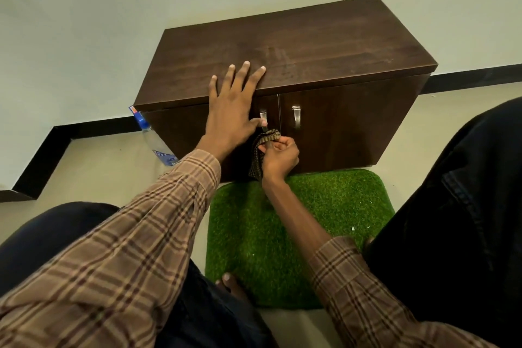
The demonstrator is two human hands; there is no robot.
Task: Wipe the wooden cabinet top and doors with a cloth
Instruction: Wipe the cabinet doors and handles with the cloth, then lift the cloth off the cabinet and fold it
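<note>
A: Dark wood-grain laminate, smooth and flat: that is the cabinet, a long box standing against the wall with 2 doors below its top.

B: Which step is this?

A: The doors, I judge. The top shows faint streaks near its front edge. The left door is getting attention round its handle.

B: And the hands?

A: The left hand lies flat over the top's front edge, fingers straight and spread, thumb down beside the left handle. The right hand has its fingers curled tight round the cloth, a bunched checked weave in brown and black, pressed to the door just under that handle.

B: Next move?

A: Probably sweeping the cloth across the right door and its curved metal handle, with the bracing hand steady.

B: Anything else?

A: A shaggy green mat by the cabinet's foot, and a clear plastic bottle at its left end.
</note>
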